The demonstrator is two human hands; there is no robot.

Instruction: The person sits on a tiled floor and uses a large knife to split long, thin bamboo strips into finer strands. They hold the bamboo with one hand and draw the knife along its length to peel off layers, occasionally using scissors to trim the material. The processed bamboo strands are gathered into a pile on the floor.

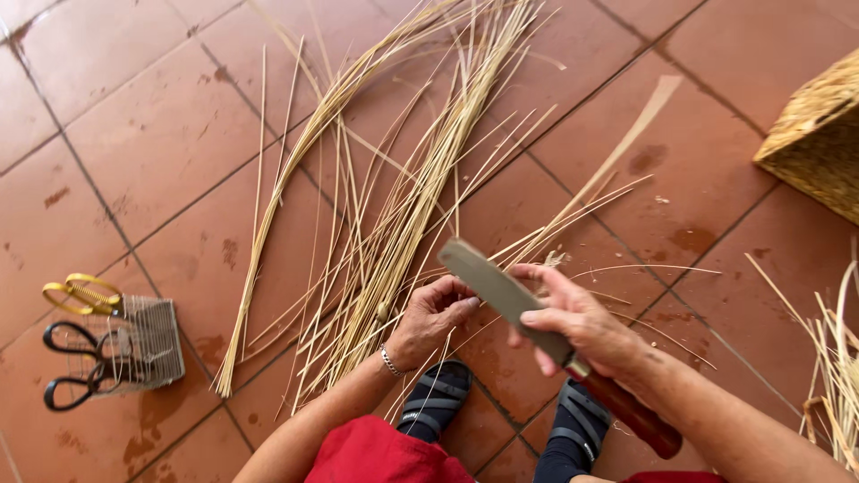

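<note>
My right hand [577, 324] grips a big knife [501, 291] with a flat grey blade and a reddish-brown wooden handle [626, 413]. The blade points up and left. My left hand [434, 317] is closed on thin pale cane strips beside the blade's tip; a bracelet sits on that wrist. A long bundle of cane strips [385, 206] fans out over the red tile floor from my hands toward the top. Both my feet in dark sandals [437, 398] show below the hands.
A small wire basket [148, 344] at the left holds black-handled scissors [67, 367] and yellow-handled shears [80, 293]. A woven basket corner [819, 139] stands at the right edge. More loose cane [837, 367] lies at the lower right.
</note>
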